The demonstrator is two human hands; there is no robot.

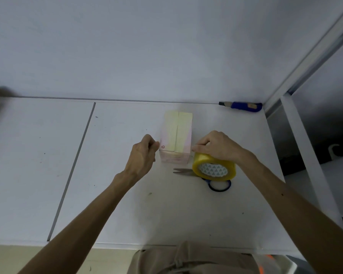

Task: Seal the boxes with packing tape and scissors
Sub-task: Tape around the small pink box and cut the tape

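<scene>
A thin grey seam crosses the white worktop well to the left of the left hand; that hand has its fingers curled, thumb and fingertips drawn together at the near left corner of a small pink-and-yellow cardboard box; whether it pinches anything there I cannot tell; the box stands on the worktop between the two hands, its top flaps folded down, their join running away from the person; just right of the box, the right hand lies over a fat roll of yellowish clear packing tape, fingers bent round it, fingertips at the box's near right corner; partly under the roll, on the near side of this hand, lie metal scissors with a blue handle loop, blades pointing toward the left hand; well beyond the right hand, against the wall, rests a blue-handled utility knife.
</scene>
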